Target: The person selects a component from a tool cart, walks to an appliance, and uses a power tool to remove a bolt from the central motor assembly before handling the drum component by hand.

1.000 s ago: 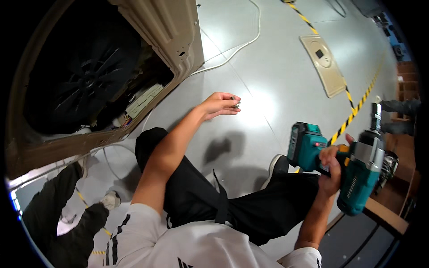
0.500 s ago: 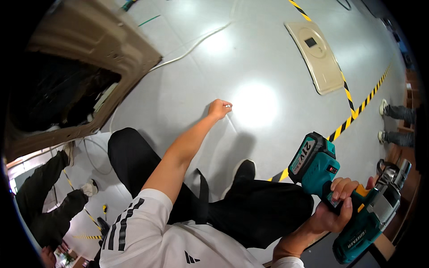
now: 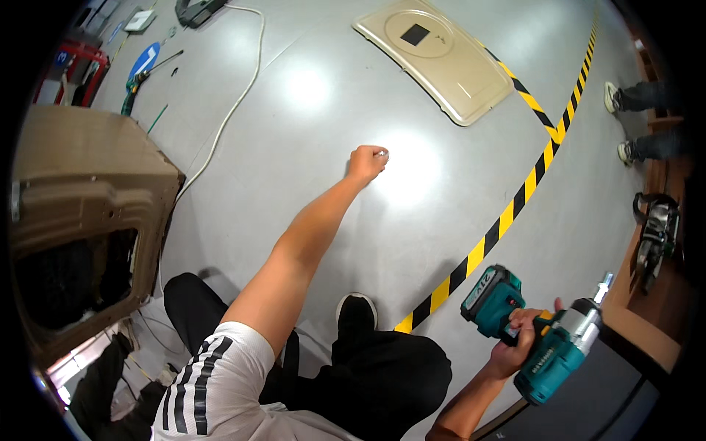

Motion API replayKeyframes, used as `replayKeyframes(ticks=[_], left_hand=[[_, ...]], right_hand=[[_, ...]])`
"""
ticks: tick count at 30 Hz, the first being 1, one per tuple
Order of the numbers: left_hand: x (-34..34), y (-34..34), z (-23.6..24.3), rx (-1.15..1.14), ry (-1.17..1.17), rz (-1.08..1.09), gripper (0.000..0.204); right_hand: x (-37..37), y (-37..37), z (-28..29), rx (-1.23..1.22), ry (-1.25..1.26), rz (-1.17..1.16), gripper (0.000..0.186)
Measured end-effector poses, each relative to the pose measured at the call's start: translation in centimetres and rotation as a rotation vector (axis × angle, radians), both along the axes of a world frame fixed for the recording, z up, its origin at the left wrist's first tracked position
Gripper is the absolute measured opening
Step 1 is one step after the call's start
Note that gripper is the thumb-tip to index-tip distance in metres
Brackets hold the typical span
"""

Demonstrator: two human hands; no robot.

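My left hand (image 3: 367, 163) is stretched forward over the grey floor, closed in a pinch. A small shiny metal piece (image 3: 382, 153) shows at its fingertips; its kind is too small to make out. At the lower right my right hand (image 3: 515, 344) grips the handle of a teal and black cordless impact wrench (image 3: 553, 360). The wrench's black battery pack (image 3: 487, 292) sits toward the left, and its silver socket end (image 3: 604, 285) points up and to the right.
A beige vehicle body part (image 3: 81, 158) with a dark opening stands at left. A beige panel (image 3: 441, 62) lies on the floor ahead. Yellow-black tape (image 3: 507, 217) crosses the floor beside a white cable (image 3: 239, 103). Another person's legs (image 3: 647, 95) and a chainsaw-like tool (image 3: 657, 239) are at right.
My view has turned right, so the beige panel and body part sit farther left. The wrench appears lower and farther left, still in my right hand. My left hand keeps its pinch.
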State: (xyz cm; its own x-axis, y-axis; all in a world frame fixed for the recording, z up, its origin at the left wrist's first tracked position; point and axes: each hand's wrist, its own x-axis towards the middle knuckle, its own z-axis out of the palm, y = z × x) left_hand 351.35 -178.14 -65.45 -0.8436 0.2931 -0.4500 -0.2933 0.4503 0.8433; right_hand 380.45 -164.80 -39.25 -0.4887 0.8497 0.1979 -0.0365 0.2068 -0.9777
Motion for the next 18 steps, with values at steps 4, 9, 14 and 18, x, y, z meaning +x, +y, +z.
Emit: replayKeyframes(ticks=[4, 9, 14, 18], left_hand=[[-3.1, 4.3, -0.8, 0.03, 0.031, -0.096, 0.014], [-4.6, 10.6, 0.2, 0.128, -0.007, -0.162, 0.015], [-9.0, 16.0, 0.5, 0.265, 0.081, -0.18, 0.016], [-9.6, 19.1, 0.8, 0.256, -0.002, -0.201, 0.022]], right_hand=[[3.4, 0.9, -4.2, -0.021, -0.26, -0.072, 0.054], [15.0, 1.5, -15.1, 0.122, -0.885, -0.213, 0.054], [19.3, -1.8, -19.6, -0.18, -0.755, -0.207, 0.031], [16.1, -3.3, -15.7, 0.331, -1.419, 0.039, 0.009]])
